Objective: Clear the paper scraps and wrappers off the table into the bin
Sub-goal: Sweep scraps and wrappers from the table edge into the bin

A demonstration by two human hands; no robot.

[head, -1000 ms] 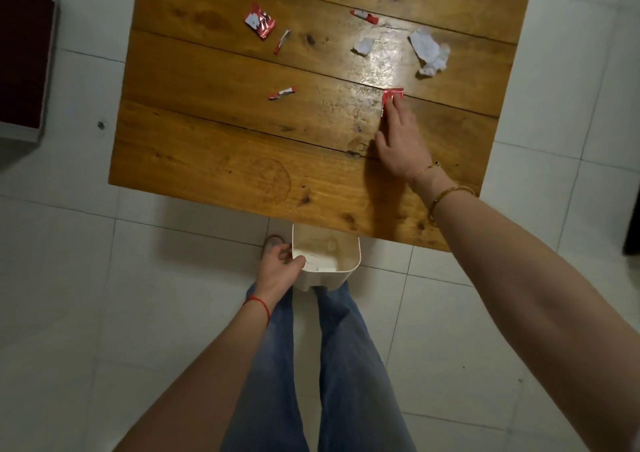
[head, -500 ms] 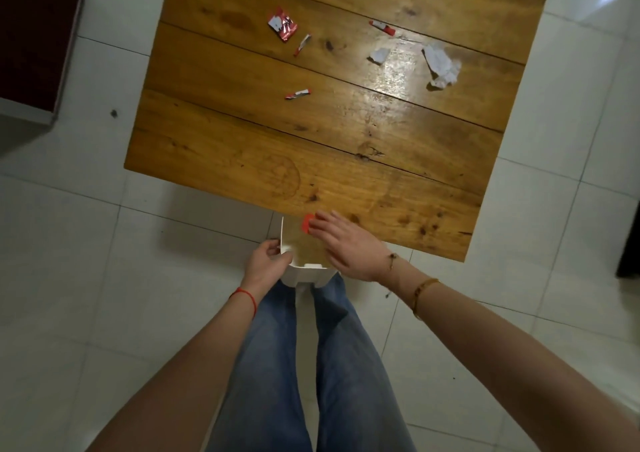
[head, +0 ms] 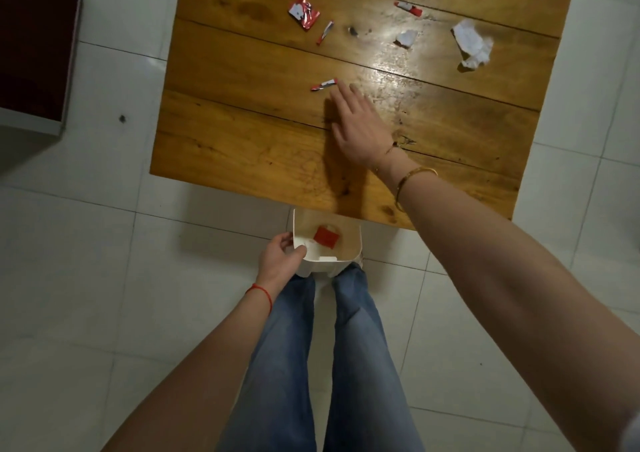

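My left hand (head: 281, 256) grips the left rim of a small white bin (head: 353, 254) held just under the near edge of the wooden table (head: 242, 146). A red wrapper (head: 326, 235) lies inside the bin. My right hand (head: 358, 124) is flat and open over the table, its fingertips just short of a small red-and-white scrap (head: 323, 85). Farther back lie a red-and-white wrapper (head: 303, 15), a thin strip (head: 325, 33), another red strip (head: 408, 8), a small white scrap (head: 406, 38) and a crumpled white paper (head: 471, 43).
White floor tiles (head: 104, 278) surround the table. A dark red cabinet with a grey edge (head: 34, 53) stands on the left. My legs in blue jeans (head: 322, 347) are below the bin.
My right hand dragged a red wrapper to the table's near edge and dropped it into the bin, then moved back over the table toward the small scrap. The left hand kept holding the bin.
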